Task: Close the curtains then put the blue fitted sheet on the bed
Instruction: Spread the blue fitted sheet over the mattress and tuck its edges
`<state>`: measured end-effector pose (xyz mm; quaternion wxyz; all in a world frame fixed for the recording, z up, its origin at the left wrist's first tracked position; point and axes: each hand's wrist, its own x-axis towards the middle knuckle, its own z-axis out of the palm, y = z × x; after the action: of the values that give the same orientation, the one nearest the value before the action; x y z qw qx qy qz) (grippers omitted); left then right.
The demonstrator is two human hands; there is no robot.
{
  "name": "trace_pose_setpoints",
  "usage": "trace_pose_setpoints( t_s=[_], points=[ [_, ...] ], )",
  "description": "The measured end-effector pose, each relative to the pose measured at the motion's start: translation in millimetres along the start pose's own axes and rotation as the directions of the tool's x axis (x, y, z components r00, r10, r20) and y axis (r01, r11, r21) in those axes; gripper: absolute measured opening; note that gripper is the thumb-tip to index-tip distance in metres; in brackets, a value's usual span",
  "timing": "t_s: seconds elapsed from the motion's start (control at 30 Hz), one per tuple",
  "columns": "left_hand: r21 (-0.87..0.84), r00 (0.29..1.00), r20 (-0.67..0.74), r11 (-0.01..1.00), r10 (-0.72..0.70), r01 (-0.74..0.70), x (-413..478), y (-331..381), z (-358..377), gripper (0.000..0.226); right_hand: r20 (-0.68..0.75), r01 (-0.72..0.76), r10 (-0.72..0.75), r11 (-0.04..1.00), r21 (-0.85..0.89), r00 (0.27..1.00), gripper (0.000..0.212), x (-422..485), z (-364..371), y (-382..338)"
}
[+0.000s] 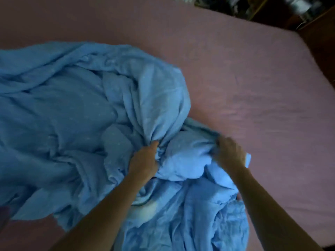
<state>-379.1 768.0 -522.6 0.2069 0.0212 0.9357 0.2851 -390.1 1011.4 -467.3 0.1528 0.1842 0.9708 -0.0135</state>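
Observation:
The blue fitted sheet (72, 109), light blue with small pale dots, lies crumpled in a big heap over the left and lower middle of the bed (244, 73), which has a pink cover. My left hand (145, 160) is clenched on a gathered bunch of the sheet near the heap's middle. A little to its right, my right hand (230, 151) grips another fold of the same sheet; it is blurred by motion. The room is dim. No curtains are in view.
The bed's far right corner (297, 33) borders dark wooden furniture (319, 26). Cluttered items (235, 4) lie beyond the top edge. The pink surface is bare to the right and at the top of the view.

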Motion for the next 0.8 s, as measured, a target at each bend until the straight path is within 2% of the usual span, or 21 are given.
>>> trace_pose_setpoints(
  t_s=[0.03, 0.07, 0.1, 0.17, 0.2, 0.23, 0.3, 0.37, 0.43, 0.5, 0.57, 0.63, 0.73, 0.8],
  points=[
    [0.076, 0.999, 0.044, 0.997, -0.018, 0.015, 0, -3, -1, 0.053, 0.113, 0.008, -0.009, 1.000, 0.017, 0.994, 0.035, -2, 13, 0],
    [0.109, 1.000, 0.001, 0.994, -0.015, 0.015, 2, 0, -6, 0.049, 0.104, 0.013, -0.020, 0.998, 0.064, 0.994, 0.033, -3, 21, -1],
    [0.112, 0.995, -0.099, 0.994, 0.008, 0.003, 6, 5, -14, 0.040, -0.012, 0.036, -0.035, 0.991, 0.131, 0.999, 0.030, 1, 26, -3],
    [0.133, 0.955, -0.287, 0.990, 0.080, -0.043, 21, 19, -25, 0.026, -0.321, 0.139, -0.055, 0.959, 0.245, 0.945, 0.032, 14, 27, -12],
    [0.138, 0.938, -0.331, 0.988, 0.106, -0.063, 30, 25, -25, 0.031, -0.399, 0.199, -0.063, 0.930, 0.309, 0.915, 0.038, 23, 22, -17],
    [0.141, 0.931, -0.342, 0.987, 0.127, -0.083, 35, 28, -28, 0.040, -0.388, 0.233, -0.068, 0.888, 0.396, 0.919, 0.044, 31, 15, -24],
    [0.166, 0.938, -0.301, 0.978, 0.173, -0.127, 44, 34, -26, 0.048, -0.185, 0.174, -0.093, 0.851, 0.495, 0.978, 0.060, 52, 9, -35],
    [0.234, 0.951, -0.241, 0.963, 0.194, -0.136, 49, 38, -19, 0.049, 0.103, 0.043, -0.098, 0.899, 0.435, 0.990, 0.092, 66, 17, -44],
    [0.286, 0.964, -0.182, 0.949, 0.192, -0.135, 50, 40, -13, 0.077, 0.359, -0.035, -0.175, 0.861, 0.508, 0.917, 0.117, 64, 36, -56],
    [0.338, 0.981, -0.118, 0.935, 0.152, -0.104, 53, 37, -11, 0.100, 0.435, -0.024, -0.258, 0.838, 0.545, 0.863, 0.128, 52, 57, -69],
    [0.400, 0.996, -0.056, 0.915, 0.072, -0.043, 53, 36, -9, 0.102, 0.370, 0.075, -0.246, 0.904, 0.420, 0.896, 0.105, 38, 64, -79],
    [0.394, 0.999, -0.039, 0.919, -0.011, 0.025, 54, 39, -9, 0.087, 0.227, 0.167, -0.232, 0.947, 0.273, 0.946, 0.077, 37, 57, -82],
    [0.197, 0.986, -0.169, 0.980, -0.004, 0.038, 70, 47, -18, 0.043, -0.039, 0.270, -0.268, 0.946, 0.181, 0.963, 0.057, 33, 15, -71],
    [-0.041, 0.946, -0.307, 0.991, 0.106, -0.125, 80, 64, -37, 0.032, -0.266, 0.288, -0.233, 0.939, 0.188, 0.935, 0.056, 48, -24, -48]
  ],
)
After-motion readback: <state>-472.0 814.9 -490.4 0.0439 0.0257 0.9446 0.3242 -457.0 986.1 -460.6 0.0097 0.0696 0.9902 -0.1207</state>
